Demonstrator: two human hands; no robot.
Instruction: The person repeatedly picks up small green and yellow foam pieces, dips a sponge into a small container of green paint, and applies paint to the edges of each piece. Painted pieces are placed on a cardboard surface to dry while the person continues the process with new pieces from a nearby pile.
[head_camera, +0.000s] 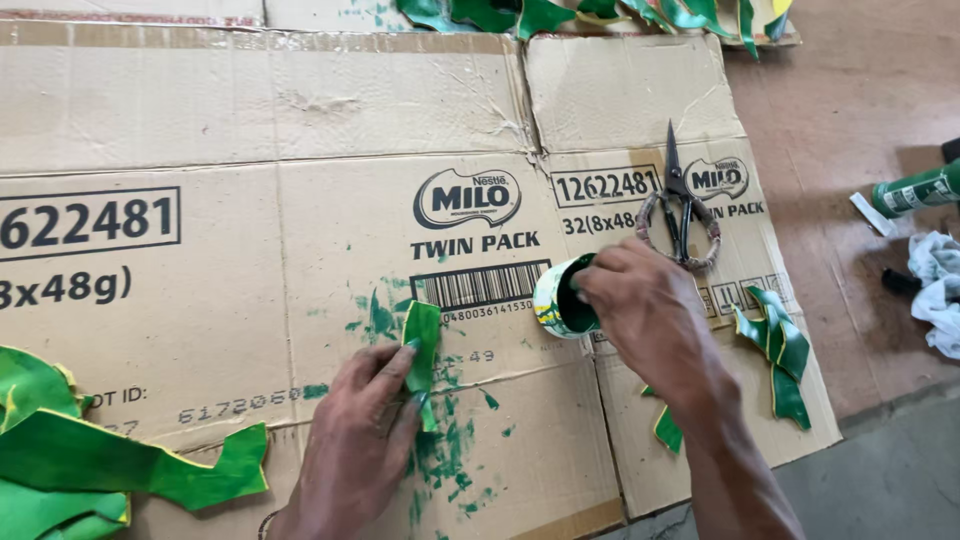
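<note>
1. A person kneels over a flattened cardboard box (300, 200) spread on the floor, both bare hands at work on its printed face.
2. The right hand (645, 305) is clamped around a small paint can (558, 298), holding it tipped on its side just right of the box's centre; the can's open mouth faces right, into the palm, and its inside shows green. How much paint is in it cannot be told.
3. The left hand (355, 430) presses a small green strip (422, 345) flat against the cardboard, fingers together on its lower end, just left of the can.
4. Green smears (450, 465) stain the cardboard below and around the strip, toward the box's near edge.
5. A pair of scissors (680, 205) with cord-wrapped handles lies closed on the box just above the right hand, blades pointing away from the person.
6. More green painted pieces (775, 355) lie curled at the box's right edge, and a larger pile (80, 460) rests at its near left corner.
7. Further green pieces (560, 15) lie along the box's far edge.
8. Off the box to the right, on the bare floor, lie a green tube (915, 190) and a white rag (940, 285).
</note>
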